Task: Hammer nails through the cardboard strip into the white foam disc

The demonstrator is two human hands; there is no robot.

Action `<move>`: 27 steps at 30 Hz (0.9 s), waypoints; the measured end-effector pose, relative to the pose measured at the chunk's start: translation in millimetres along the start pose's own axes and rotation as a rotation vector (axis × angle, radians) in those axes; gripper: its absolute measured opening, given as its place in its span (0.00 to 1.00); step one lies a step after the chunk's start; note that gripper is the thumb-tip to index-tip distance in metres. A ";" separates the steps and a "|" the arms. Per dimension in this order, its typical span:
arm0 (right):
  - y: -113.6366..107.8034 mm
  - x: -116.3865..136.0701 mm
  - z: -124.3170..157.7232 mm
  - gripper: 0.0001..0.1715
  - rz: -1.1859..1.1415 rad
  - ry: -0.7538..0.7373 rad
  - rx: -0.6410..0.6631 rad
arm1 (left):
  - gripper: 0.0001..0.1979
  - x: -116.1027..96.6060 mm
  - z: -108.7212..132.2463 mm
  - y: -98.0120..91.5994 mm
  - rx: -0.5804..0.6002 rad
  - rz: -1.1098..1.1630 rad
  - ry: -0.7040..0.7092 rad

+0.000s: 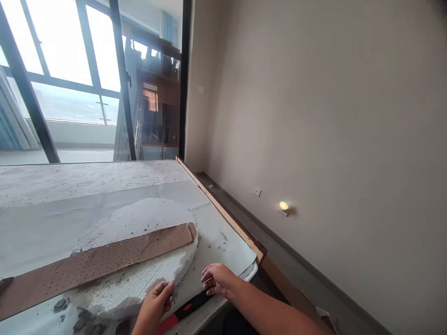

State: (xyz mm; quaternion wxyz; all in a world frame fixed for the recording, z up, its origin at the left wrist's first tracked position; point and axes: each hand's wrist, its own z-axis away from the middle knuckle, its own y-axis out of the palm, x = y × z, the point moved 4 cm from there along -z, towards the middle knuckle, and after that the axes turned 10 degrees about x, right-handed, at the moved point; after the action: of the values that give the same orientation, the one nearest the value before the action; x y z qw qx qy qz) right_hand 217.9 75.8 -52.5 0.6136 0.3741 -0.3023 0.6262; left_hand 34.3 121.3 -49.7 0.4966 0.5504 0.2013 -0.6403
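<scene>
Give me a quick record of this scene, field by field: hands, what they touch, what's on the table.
left hand: at the edge of the white foam slab, fingers curled
right hand: resting on the black and red tool
on the slab: perforated brown board, lying flat
table: covered with white paper, grey crumbs scattered
wall: small lit night light

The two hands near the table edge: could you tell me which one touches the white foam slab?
The left hand; its fingers rest at the foam slab edge, while the right hand lies apart.
</scene>
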 end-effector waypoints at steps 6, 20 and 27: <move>35.7 -4.2 43.6 0.02 0.602 0.341 0.429 | 0.24 12.1 11.3 5.0 0.001 -0.050 -0.005; -115.4 45.9 32.6 0.19 1.572 -0.048 -0.502 | 0.11 56.4 20.7 2.0 -0.063 -0.296 0.021; -143.3 16.7 28.1 0.15 1.657 -0.016 -0.513 | 0.08 60.4 22.4 0.7 -0.100 -0.318 0.043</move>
State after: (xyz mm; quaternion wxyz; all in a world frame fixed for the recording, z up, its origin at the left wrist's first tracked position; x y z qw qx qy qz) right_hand 363.8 70.5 -34.8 0.0227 -0.1121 -0.6136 0.7813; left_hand 29.5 77.9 -97.1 0.4114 0.4998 0.3282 -0.6879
